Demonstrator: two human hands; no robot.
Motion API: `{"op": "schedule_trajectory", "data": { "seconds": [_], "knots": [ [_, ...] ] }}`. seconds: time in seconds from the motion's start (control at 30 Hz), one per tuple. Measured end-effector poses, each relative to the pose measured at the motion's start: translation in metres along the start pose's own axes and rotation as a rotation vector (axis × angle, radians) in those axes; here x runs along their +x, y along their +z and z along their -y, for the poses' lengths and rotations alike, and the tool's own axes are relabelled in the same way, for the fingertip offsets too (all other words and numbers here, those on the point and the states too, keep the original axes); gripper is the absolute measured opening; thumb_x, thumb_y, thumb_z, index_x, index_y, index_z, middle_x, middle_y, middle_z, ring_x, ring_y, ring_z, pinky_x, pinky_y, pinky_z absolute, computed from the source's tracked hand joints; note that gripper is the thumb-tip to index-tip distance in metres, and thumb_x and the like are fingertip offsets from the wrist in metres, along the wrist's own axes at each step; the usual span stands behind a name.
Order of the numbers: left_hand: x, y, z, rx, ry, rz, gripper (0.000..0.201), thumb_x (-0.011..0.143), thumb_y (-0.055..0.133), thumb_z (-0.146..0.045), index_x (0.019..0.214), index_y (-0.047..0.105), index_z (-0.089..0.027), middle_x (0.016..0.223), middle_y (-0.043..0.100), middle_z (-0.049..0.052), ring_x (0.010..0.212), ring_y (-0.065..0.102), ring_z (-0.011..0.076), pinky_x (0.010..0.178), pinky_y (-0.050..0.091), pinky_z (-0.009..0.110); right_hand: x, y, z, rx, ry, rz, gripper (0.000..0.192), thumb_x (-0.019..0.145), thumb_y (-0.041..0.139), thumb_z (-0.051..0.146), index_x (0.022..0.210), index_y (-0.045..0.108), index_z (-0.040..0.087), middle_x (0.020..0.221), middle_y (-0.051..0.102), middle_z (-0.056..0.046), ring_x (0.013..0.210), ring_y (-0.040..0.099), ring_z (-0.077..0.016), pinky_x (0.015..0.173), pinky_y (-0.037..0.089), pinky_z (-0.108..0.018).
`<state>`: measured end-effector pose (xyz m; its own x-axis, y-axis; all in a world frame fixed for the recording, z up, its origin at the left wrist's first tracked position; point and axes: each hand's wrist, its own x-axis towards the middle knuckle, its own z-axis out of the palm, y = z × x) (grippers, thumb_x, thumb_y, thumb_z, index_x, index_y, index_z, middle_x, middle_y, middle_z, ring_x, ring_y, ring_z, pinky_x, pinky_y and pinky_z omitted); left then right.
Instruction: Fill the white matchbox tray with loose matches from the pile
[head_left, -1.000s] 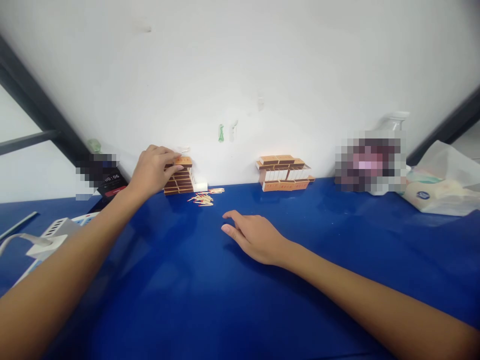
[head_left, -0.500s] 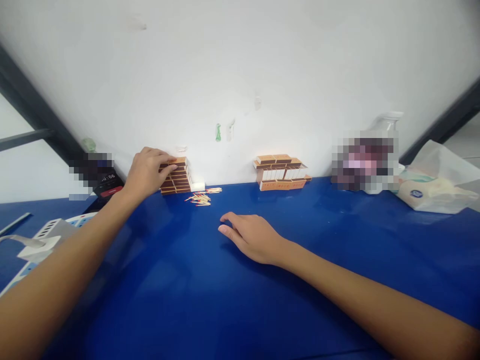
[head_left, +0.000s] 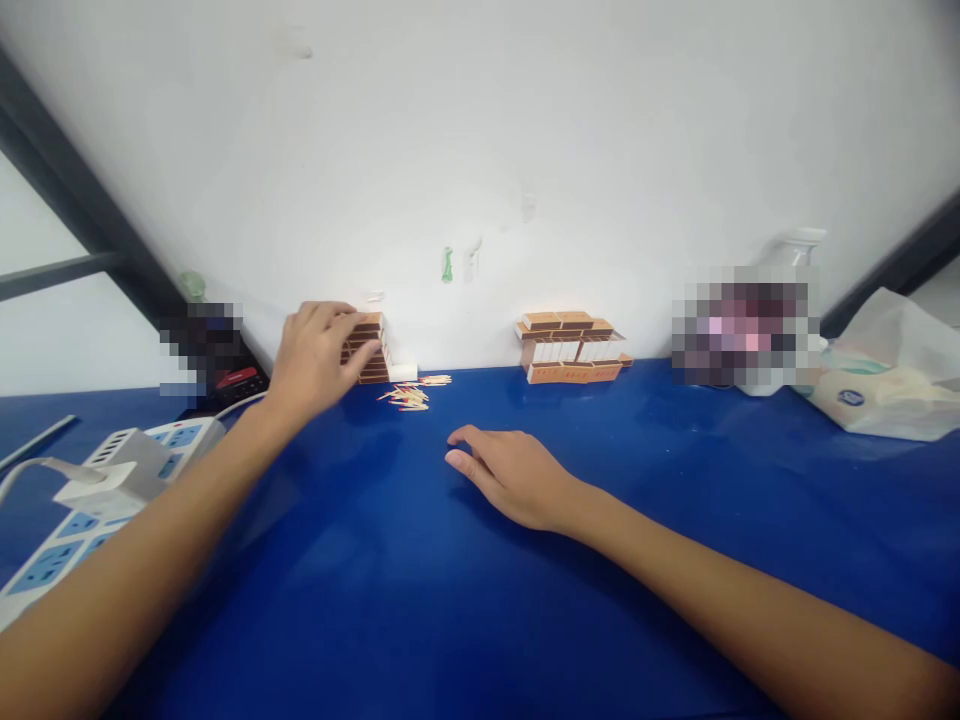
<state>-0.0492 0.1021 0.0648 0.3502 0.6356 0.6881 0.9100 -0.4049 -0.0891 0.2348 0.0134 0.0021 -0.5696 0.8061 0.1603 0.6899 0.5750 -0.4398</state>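
Observation:
My left hand is at the stack of matchboxes against the wall, its fingers and thumb apart in front of it. The hand hides the left part of the stack, and whether the fingertips touch it I cannot tell. Loose matches lie in a small heap to the right, beside a small white block. Over the blue table my right hand hovers or rests with its thumb and curled forefinger apart, holding nothing. A second group of matchboxes stands by the wall, with white upright pieces between its layers.
A white power strip with a plugged-in charger lies at left under my forearm. A dark phone-like device leans near the wall. At right are a white spray bottle, partly blurred, and a tissue pack.
My left hand has come down from the top of the stack to its front, its thumb spreading from the fingers. My right hand keeps its pose. The view has shifted slightly.

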Motion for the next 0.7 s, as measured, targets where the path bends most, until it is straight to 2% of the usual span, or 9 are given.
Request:
{"op": "schedule_trajectory", "data": {
  "seconds": [0.03, 0.1, 0.17, 0.2, 0.27, 0.4, 0.5, 0.6, 0.7],
  "knots": [
    [-0.005, -0.003, -0.009, -0.027, 0.025, 0.021, 0.038, 0.100, 0.053, -0.044, 0.124, 0.070, -0.019, 0.125, 0.067, 0.015, 0.121, 0.055, 0.0335, 0.103, 0.043, 0.048, 0.000, 0.000, 0.000, -0.001, -0.001, -0.002, 0.048, 0.110, 0.030, 0.050, 0.130, 0.060, 0.018, 0.117, 0.075, -0.011, 0.106, 0.071, -0.0276, 0.087, 0.048, -0.039],
    [-0.017, -0.008, -0.022, -0.116, 0.096, 0.161, 0.033, 0.100, 0.053, -0.041, 0.111, 0.074, -0.019, 0.109, 0.071, 0.013, 0.107, 0.062, 0.0300, 0.096, 0.047, 0.044, 0.001, 0.001, -0.001, -0.005, -0.004, -0.009, 0.047, 0.110, 0.032, 0.050, 0.129, 0.061, 0.019, 0.116, 0.075, -0.011, 0.104, 0.071, -0.0267, 0.086, 0.048, -0.038],
    [-0.030, -0.011, -0.030, -0.199, 0.083, 0.349, 0.031, 0.100, 0.054, -0.042, 0.101, 0.075, -0.020, 0.091, 0.072, 0.008, 0.085, 0.066, 0.0242, 0.078, 0.050, 0.037, 0.001, 0.003, -0.002, -0.011, -0.010, -0.014, 0.045, 0.110, 0.034, 0.049, 0.129, 0.061, 0.019, 0.112, 0.076, -0.010, 0.100, 0.071, -0.0255, 0.084, 0.048, -0.037],
    [-0.037, -0.012, -0.031, -0.212, 0.055, 0.401, 0.031, 0.099, 0.055, -0.043, 0.098, 0.076, -0.021, 0.085, 0.072, 0.006, 0.076, 0.065, 0.0221, 0.072, 0.048, 0.035, 0.000, 0.003, -0.002, -0.015, -0.013, -0.017, 0.043, 0.109, 0.037, 0.048, 0.129, 0.061, 0.019, 0.108, 0.076, -0.010, 0.096, 0.071, -0.0245, 0.082, 0.048, -0.036],
    [-0.049, -0.012, -0.033, -0.172, 0.029, 0.437, 0.028, 0.098, 0.057, -0.042, 0.098, 0.075, -0.021, 0.080, 0.070, 0.005, 0.071, 0.063, 0.0213, 0.066, 0.045, 0.033, 0.000, 0.005, -0.004, -0.016, -0.015, -0.028, 0.038, 0.107, 0.043, 0.046, 0.127, 0.062, 0.020, 0.096, 0.075, -0.007, 0.086, 0.070, -0.0220, 0.077, 0.047, -0.034],
    [-0.063, -0.009, -0.037, -0.124, 0.066, 0.486, 0.025, 0.100, 0.057, -0.041, 0.098, 0.073, -0.021, 0.084, 0.071, 0.005, 0.073, 0.065, 0.0215, 0.062, 0.041, 0.031, 0.010, 0.004, -0.014, 0.041, -0.023, -0.068, 0.022, 0.101, 0.057, 0.036, 0.114, 0.068, 0.021, 0.080, 0.069, -0.002, 0.075, 0.063, -0.0172, 0.070, 0.043, -0.029],
    [-0.065, -0.007, -0.044, -0.056, 0.124, 0.522, 0.027, 0.102, 0.055, -0.039, 0.089, 0.070, -0.019, 0.086, 0.072, 0.007, 0.076, 0.068, 0.0234, 0.061, 0.040, 0.031, 0.037, -0.002, -0.024, 0.037, -0.043, -0.138, 0.015, 0.097, 0.062, 0.028, 0.106, 0.070, 0.019, 0.084, 0.068, -0.002, 0.076, 0.060, -0.0153, 0.070, 0.041, -0.027],
    [-0.065, -0.007, -0.050, -0.002, 0.176, 0.562, 0.030, 0.102, 0.053, -0.037, 0.084, 0.067, -0.018, 0.083, 0.071, 0.008, 0.074, 0.068, 0.0242, 0.059, 0.040, 0.032, 0.082, -0.009, -0.029, -0.059, -0.074, -0.198, 0.015, 0.097, 0.060, 0.023, 0.105, 0.071, 0.018, 0.093, 0.070, -0.005, 0.081, 0.060, -0.0158, 0.073, 0.040, -0.027],
    [-0.066, -0.009, -0.052, 0.024, 0.206, 0.558, 0.031, 0.104, 0.051, -0.037, 0.084, 0.067, -0.018, 0.082, 0.071, 0.008, 0.074, 0.069, 0.0251, 0.058, 0.040, 0.033, 0.130, -0.010, -0.026, -0.154, -0.083, -0.181, 0.020, 0.100, 0.055, 0.024, 0.108, 0.072, 0.017, 0.102, 0.072, -0.008, 0.088, 0.061, -0.0173, 0.077, 0.040, -0.028]
  ]
}}
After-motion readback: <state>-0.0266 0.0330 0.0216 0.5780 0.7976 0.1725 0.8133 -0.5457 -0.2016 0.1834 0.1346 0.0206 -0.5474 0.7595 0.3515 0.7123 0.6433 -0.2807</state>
